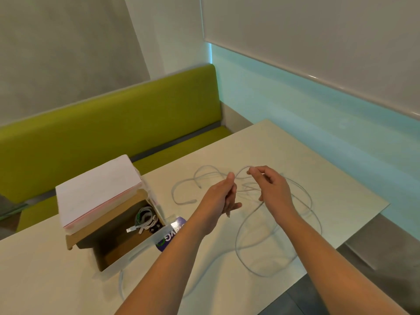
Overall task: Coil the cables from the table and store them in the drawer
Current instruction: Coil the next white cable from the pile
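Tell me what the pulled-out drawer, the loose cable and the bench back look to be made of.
Drawer: translucent plastic walls, glossy, with what seems a brown cardboard liner showing through.
Loose cable: pale grey, smooth flexible jacket, likely plastic or rubber; it lies in soft loops.
Bench back: olive-green padded upholstery, matte, probably fabric; weave too fine to confirm.
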Tool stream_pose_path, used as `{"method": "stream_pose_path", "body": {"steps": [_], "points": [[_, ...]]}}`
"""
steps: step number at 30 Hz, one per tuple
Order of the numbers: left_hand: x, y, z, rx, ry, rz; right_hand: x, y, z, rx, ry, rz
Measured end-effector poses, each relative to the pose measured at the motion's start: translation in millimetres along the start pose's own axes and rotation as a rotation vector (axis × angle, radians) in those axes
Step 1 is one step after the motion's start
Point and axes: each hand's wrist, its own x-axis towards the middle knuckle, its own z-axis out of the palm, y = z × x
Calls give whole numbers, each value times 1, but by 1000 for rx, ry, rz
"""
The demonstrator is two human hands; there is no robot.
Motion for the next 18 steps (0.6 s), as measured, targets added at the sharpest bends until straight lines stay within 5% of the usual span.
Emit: {"method": "stream_pose_path", "body": {"steps": [3, 7, 13, 18], "points": [[8, 9, 6, -223, -33, 75, 4, 4, -2, 6, 30, 18], [25, 17, 20, -306, -65, 205, -2, 15, 4, -66, -175, 48], [48, 28, 35, -79, 81, 291, -20, 29, 16, 101, -170, 224], [61, 37, 38, 118, 153, 356, -18, 29, -7, -284, -273, 104]]}}
